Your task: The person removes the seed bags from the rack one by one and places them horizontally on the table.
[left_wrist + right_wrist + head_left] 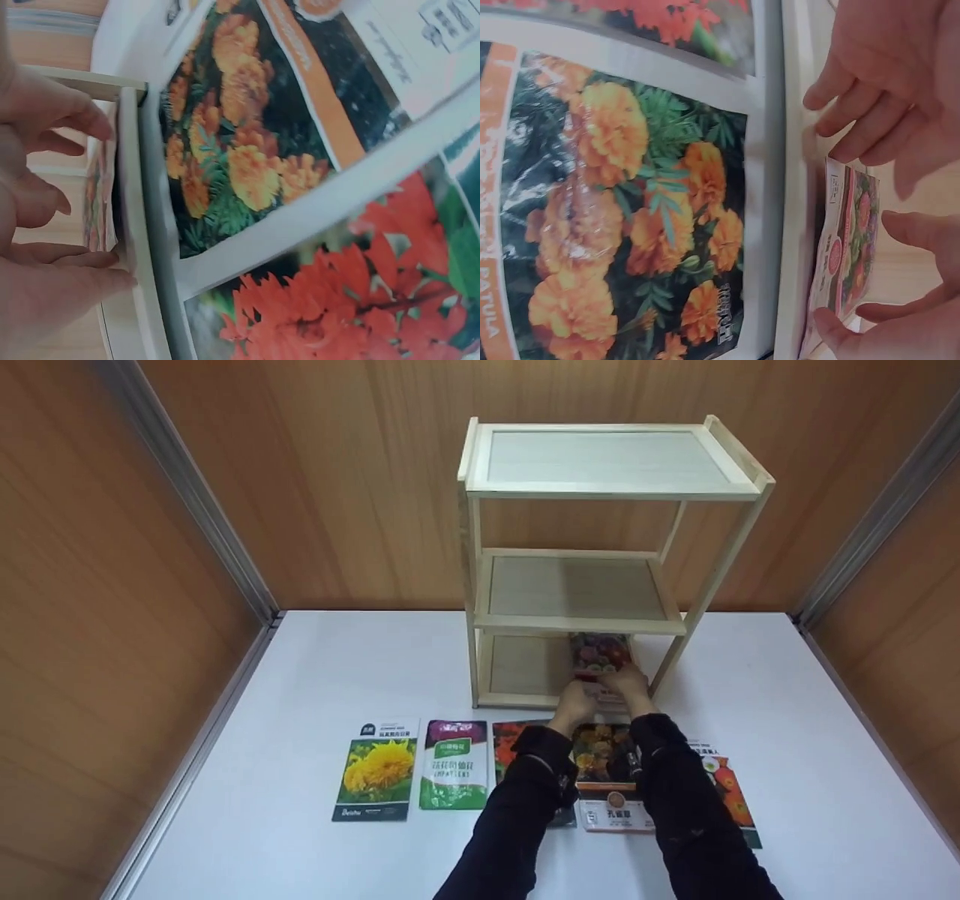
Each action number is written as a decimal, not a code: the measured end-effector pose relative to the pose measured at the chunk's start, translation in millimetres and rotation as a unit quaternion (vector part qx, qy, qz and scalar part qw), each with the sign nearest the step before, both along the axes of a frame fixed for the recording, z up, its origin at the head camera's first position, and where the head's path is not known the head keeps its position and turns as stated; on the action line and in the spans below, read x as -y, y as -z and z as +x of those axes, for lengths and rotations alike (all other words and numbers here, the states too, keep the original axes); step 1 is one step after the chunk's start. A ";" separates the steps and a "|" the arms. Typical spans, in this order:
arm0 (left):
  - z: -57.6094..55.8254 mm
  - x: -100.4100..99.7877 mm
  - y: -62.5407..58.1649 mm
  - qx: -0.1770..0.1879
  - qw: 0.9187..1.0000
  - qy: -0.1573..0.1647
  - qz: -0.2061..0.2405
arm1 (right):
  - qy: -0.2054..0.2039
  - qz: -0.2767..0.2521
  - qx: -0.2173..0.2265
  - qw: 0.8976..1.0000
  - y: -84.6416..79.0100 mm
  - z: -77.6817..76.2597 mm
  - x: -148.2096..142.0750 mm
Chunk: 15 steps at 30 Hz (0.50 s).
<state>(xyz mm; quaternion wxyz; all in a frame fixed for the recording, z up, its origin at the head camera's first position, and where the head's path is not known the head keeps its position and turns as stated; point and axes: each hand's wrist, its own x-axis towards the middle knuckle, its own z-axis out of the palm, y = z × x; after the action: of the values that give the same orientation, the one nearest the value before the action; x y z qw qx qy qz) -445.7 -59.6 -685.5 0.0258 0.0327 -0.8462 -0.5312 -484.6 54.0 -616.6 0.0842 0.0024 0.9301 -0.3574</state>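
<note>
A seed packet (598, 649) with pink and red flowers lies on the bottom tier of a wooden shelf rack (517, 700), toward its right side. My left hand (574, 706) is at the packet's left front. My right hand (628, 684) is by its right edge and covers part of it. In the right wrist view, the packet (849, 240) lies between the left hand (900, 90) and the right hand (911, 315), whose fingertips touch its edge. Both hands' fingers look loosely extended. In the left wrist view, the packet (101, 195) is seen nearly edge-on.
On the white table (255, 780) before the rack, several packets form a row: yellow-flower (375, 772), green-and-white (454, 769), red-flower (506, 742), orange marigold (615, 810) and orange-flower (731, 795). My sleeves partly cover some. The rack's middle tier (585, 589) overhangs the hands.
</note>
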 end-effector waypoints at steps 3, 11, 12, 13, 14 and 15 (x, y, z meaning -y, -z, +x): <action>14.1 0.6 -23.2 0.018 0.999 -0.030 0.007 | -0.003 0.013 0.022 1.000 10.1 -12.1 -3.3; 44.3 5.9 -57.6 0.014 0.997 -0.068 0.026 | -0.023 0.028 0.039 0.999 12.3 -16.0 -9.6; 43.8 6.2 -55.8 0.011 0.997 -0.080 0.017 | -0.025 0.027 0.043 0.998 16.3 -20.0 -10.1; 42.6 6.0 -52.4 -0.006 0.996 -0.092 0.000 | -0.024 0.024 0.043 0.998 18.1 -21.5 -10.0; 41.0 6.3 -48.8 -0.014 0.994 -0.104 -0.013 | -0.024 0.023 0.042 0.999 23.9 -26.6 -10.3; 39.2 5.9 -45.6 -0.021 0.993 -0.113 -0.021 | -0.025 0.021 0.040 0.999 26.6 -28.7 -10.6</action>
<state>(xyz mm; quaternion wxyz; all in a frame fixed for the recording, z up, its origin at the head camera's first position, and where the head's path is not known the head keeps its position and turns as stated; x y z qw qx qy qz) -406.5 -65.6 -639.9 0.1038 0.1167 -0.8472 -0.5077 -513.3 64.6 -643.2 0.1307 -0.0048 0.9331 -0.3351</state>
